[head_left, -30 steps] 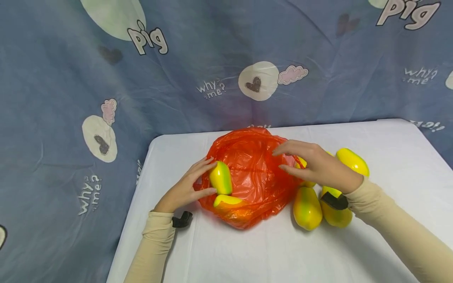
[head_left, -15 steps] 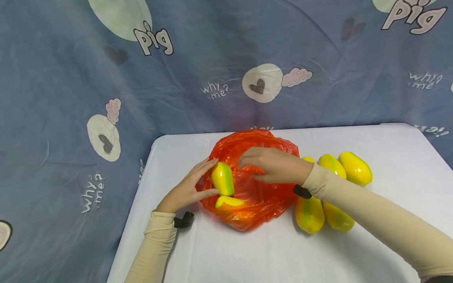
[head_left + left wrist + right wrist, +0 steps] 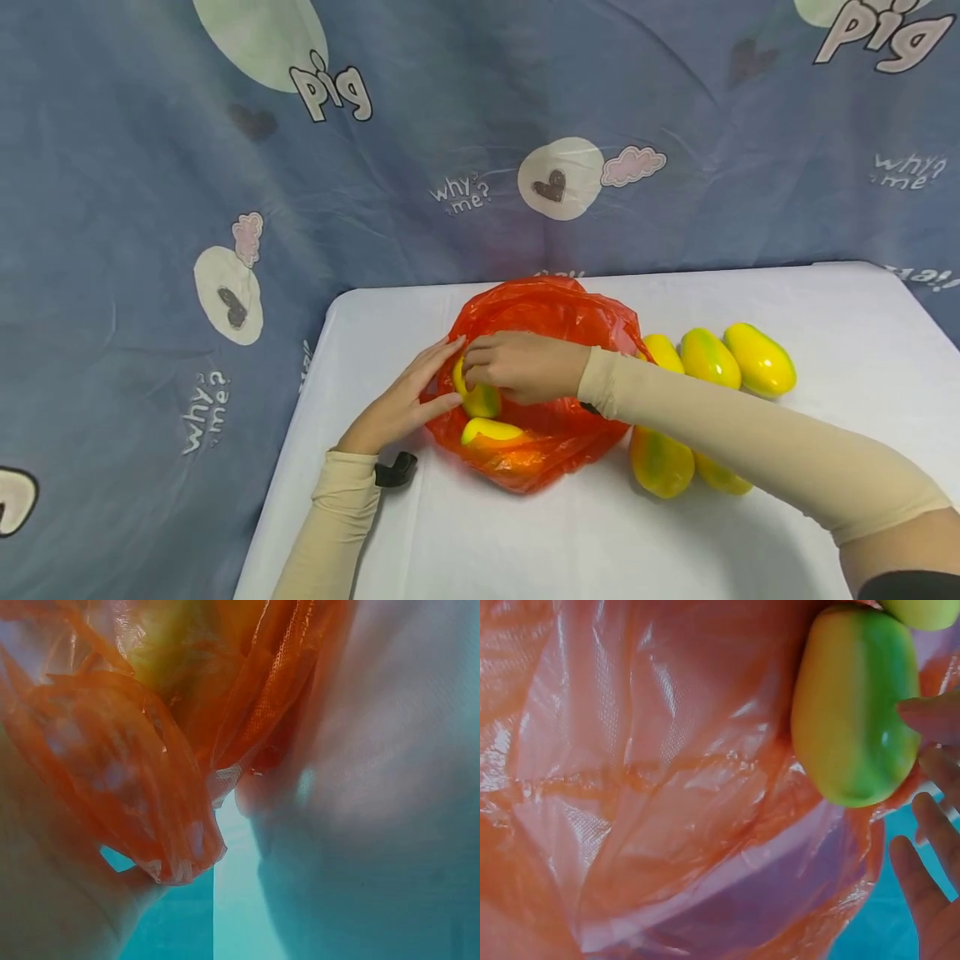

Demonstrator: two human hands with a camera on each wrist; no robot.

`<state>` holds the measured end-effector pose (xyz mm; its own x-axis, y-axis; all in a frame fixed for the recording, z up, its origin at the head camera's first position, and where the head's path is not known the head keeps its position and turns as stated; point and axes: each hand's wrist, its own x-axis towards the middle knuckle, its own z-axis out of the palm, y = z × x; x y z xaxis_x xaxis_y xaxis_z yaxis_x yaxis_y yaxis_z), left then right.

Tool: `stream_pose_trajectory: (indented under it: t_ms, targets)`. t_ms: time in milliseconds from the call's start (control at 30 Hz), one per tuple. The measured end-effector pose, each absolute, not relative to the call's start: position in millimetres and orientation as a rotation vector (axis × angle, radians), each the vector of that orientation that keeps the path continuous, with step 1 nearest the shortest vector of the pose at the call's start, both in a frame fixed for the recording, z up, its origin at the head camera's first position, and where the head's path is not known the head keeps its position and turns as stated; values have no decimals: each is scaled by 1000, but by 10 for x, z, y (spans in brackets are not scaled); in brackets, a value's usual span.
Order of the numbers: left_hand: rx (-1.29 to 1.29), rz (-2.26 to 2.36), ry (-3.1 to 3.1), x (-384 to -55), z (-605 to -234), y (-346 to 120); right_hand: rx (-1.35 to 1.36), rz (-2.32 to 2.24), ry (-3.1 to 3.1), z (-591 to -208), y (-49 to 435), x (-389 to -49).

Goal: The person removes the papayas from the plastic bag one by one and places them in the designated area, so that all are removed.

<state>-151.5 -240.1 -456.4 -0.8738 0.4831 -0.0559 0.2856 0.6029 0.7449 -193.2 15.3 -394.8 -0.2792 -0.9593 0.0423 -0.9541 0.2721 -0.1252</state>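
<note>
A red plastic bag (image 3: 555, 308) lies on the table with its mouth facing up. Inside its left part is a glossy yellow-and-green fruit (image 3: 482, 403), also seen in the right wrist view as a ridged oval fruit (image 3: 855, 705). A second yellow fruit (image 3: 487, 431) lies just below it. My left hand (image 3: 397, 408) rests at the bag's left rim, fingers extended, thumb apart. My right hand (image 3: 525, 367) reaches in from the right, its bent fingers over the upper fruit. Whether they grip it is hidden.
Several more yellow-green fruits (image 3: 759, 360) lie right of the bag, partly behind the right sleeve. A white-covered table (image 3: 525, 550) bears everything. Behind its far edge hangs a blue printed cloth (image 3: 405, 225).
My right hand has moved left from the bag's right rim, across its mouth, to the upper fruit. The left hand and the fruits stay about where they were.
</note>
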Motion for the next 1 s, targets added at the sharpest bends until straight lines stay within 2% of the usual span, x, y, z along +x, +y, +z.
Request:
stream_pose_trajectory:
  t_ms: [533,800,1000]
  targets:
    - [697,1177,2550,-1532,-4568,-2365,-1711,-73,2529,-4105,96,-2012]
    - [698,1166,2562,-1517,-4575,-2379,-1435,-7,2670,-4114,158,-2077]
    - [698,1163,2569,-1512,-4569,-2381,-1236,-126,2584,-4153,182,-2062]
